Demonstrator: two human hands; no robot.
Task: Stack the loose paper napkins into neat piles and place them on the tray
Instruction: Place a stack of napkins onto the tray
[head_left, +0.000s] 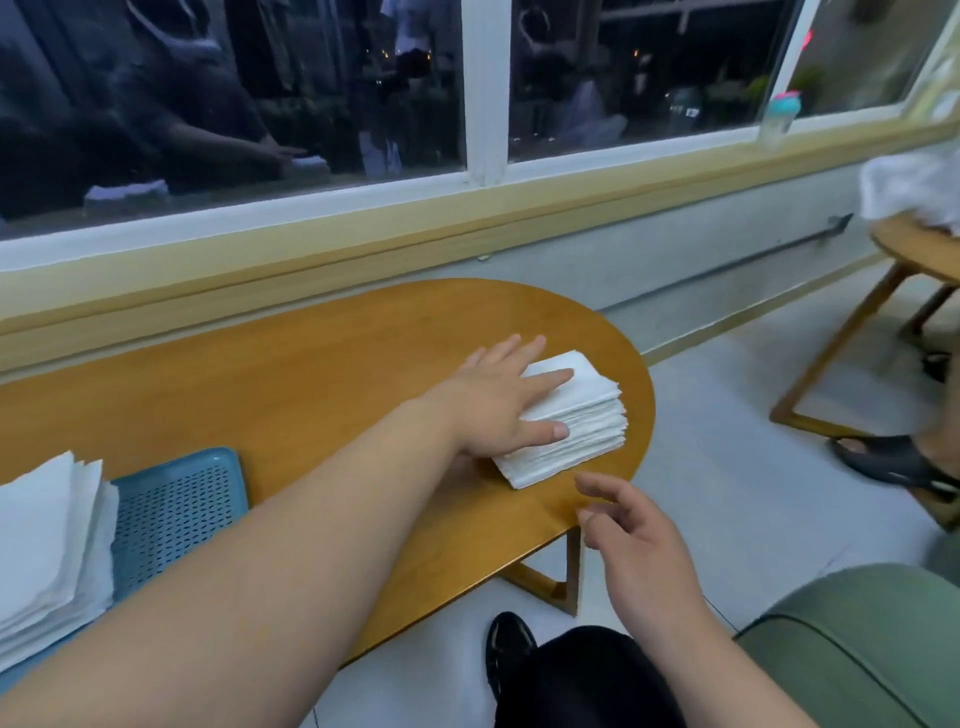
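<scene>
A wooden table (322, 374) stands under a dark window (234, 104). At its left end a blue tray (176, 509) with holes carries a pile of white napkins (47, 535). Near the right end a second napkin pile (576, 431) lies on the wood. The left hand (498, 400) rests flat on it, fingers straight. The right hand (639, 551) hovers near the table edge, fingers loose, holding nothing.

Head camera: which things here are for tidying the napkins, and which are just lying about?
For the job: napkin stack on the wooden table, left hand resting flat on it, right hand open beside it, blue tray, napkin pile on the tray.

Just lying about: bottle on the windowsill, white cloth on the small side table, black sandal on the floor.
</scene>
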